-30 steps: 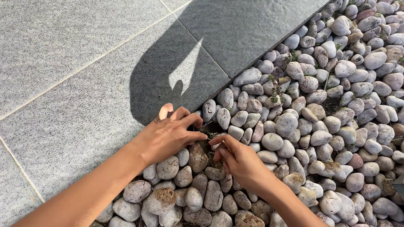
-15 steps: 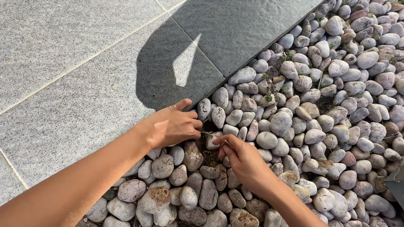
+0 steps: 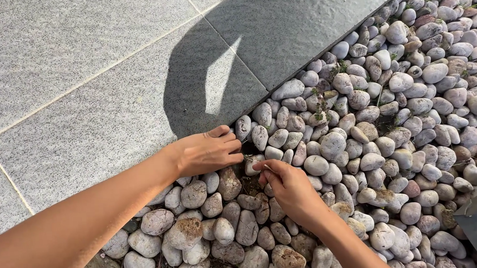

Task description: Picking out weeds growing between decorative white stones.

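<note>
Pale pebbles (image 3: 358, 144) beside the paving (image 3: 84, 104). Left hand (image 3: 207, 152) curled at its edge, right hand (image 3: 287, 186) just beside, pinching a thin weed stem (image 3: 251, 159).

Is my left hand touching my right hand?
Apart. The head view shows pebbles and a dark gap between the left hand and right hand.

Outdoor paved garden/patio edge, sunlit. Grey granite paving slabs (image 3: 84, 93) just left of fingers; bed of rounded pebbles (image 3: 390, 120) under & right of fingers, small weeds (image 3: 321, 110) between stones beyond fingertips.
</note>
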